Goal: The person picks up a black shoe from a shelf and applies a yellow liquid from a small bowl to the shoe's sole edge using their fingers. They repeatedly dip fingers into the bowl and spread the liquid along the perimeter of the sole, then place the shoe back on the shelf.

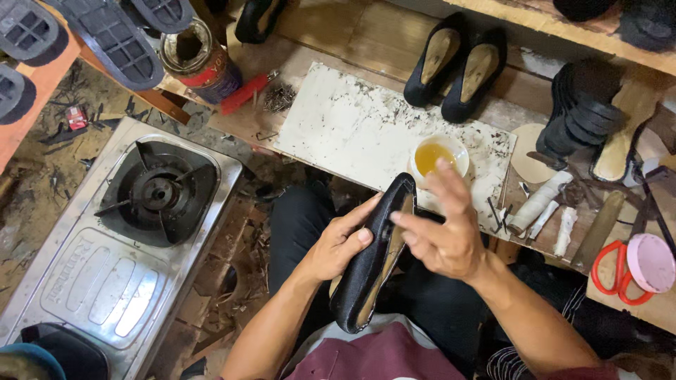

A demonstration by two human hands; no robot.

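The left hand (338, 243) is clamped around the light, soft black shoe (373, 260) at its midsection, probably the best hold, while the right hand (443, 232) hovers with fingers apart.

A steel gas stove (120, 246) sits at the near left, with an open tin can (199, 60) far behind it. 2 black flat shoes (458, 67) lie at the far edge of a stained white board (352, 127). To the right are a stack of black soles (581, 109), red-handled scissors (611, 271) and a pink round lid (651, 262). Small nails (279, 96) lie beside a red tool (243, 93).
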